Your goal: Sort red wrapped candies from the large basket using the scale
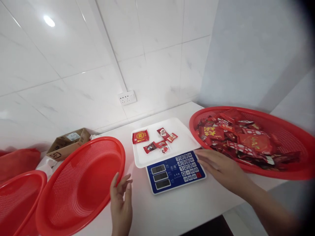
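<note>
A blue-faced weighing scale with a white tray stands on the white counter, and several red-wrapped sweets lie on the tray. My right hand lies flat and open beside the scale's right edge, next to the keypad. My left hand is open, fingers apart, touching the rim of an empty red mesh basket that is tilted up toward me.
A large red basket full of red sweet packets sits at the right. Another red basket is at the far left, with a cardboard box and a red bag behind. A wall socket is on the tiles.
</note>
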{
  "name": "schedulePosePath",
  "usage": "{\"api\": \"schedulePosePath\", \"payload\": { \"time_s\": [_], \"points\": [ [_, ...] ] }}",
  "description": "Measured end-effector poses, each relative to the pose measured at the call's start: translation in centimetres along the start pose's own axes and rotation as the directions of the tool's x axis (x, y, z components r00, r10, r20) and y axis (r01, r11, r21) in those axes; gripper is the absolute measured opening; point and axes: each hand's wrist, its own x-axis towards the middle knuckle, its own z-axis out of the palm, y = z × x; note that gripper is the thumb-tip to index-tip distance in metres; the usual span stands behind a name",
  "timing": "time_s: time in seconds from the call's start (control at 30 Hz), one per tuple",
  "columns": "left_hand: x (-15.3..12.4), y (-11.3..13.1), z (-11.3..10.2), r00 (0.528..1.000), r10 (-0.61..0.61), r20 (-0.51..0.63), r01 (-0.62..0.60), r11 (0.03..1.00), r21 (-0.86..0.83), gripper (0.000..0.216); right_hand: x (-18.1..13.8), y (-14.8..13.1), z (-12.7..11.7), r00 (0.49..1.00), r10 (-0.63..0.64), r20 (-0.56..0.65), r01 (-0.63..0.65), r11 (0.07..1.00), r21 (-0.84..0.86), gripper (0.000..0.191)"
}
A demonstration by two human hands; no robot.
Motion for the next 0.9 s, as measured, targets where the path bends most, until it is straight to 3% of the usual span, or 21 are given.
{"api": "schedulePosePath", "payload": {
  "time_s": [0.1,0.3,0.43,0.63,0.9],
  "points": [
    [0.1,0.0,-1.0,0.995,-0.077,-0.069,0.076,0.997,-0.016,0.055,1.8,-1.7,1.6,0.990,-0.115,0.078,0.112,0.993,0.039,0.029],
    [-1.0,-0.6,-0.8,0.999,-0.043,0.019,0.041,0.996,0.077,0.047,6.1,-3.7,4.1,0.952,-0.238,0.193,0.236,0.971,0.035,0.030],
    [-2.2,-0.6,0.4,0.999,0.031,-0.023,-0.028,0.992,0.121,0.043,8.0,-3.8,4.8,0.950,-0.212,0.231,0.218,0.976,0.001,0.031],
    [-2.6,-0.4,0.8,1.000,0.010,-0.017,-0.007,0.991,0.133,0.042,10.0,-2.7,3.6,0.987,-0.046,0.153,0.072,0.983,-0.167,0.032],
    [-2.8,-0.7,1.4,0.999,-0.033,-0.011,0.034,0.997,0.065,0.045,11.6,-0.7,4.9,0.962,-0.065,0.264,0.116,0.976,-0.183,0.046]
  ]
}}
